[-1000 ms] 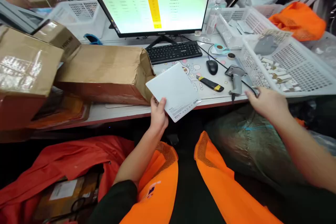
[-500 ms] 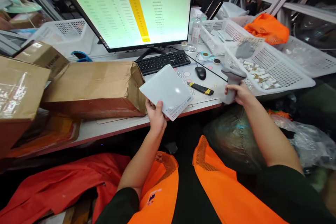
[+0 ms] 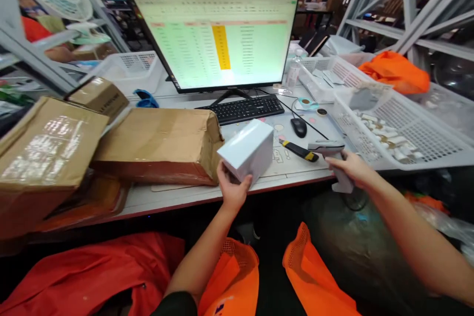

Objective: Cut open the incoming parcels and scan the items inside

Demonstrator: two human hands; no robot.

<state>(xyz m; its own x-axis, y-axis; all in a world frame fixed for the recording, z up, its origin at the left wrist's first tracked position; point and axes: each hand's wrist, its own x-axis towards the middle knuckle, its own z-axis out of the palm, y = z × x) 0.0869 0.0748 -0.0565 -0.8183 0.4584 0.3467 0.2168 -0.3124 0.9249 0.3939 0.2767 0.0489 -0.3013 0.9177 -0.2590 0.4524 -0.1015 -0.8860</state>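
A white box [image 3: 247, 148] is tilted above the desk's front edge, gripped from below by my left hand [image 3: 234, 188]. Its glossy top and one side face me. My right hand [image 3: 350, 170] is wrapped around the handle of a grey barcode scanner [image 3: 341, 177], whose head points left over the desk edge. Between the two hands lies a black and yellow utility knife [image 3: 298, 150]. A black mouse [image 3: 298, 127] rests just behind the knife, and a black keyboard [image 3: 248, 108] sits under the monitor.
Brown cardboard boxes [image 3: 159, 143] crowd the left of the desk. The monitor [image 3: 222, 44] shows a spreadsheet with a yellow column. At right, a white plastic basket [image 3: 437, 131] holds several small white pieces. A tape roll [image 3: 305, 102] and blue sunglasses [image 3: 145, 98] lie farther back.
The white box has turned, so its thickness and another side now show. The scanner has tipped to a level pose. My view has lifted, showing more behind the monitor.
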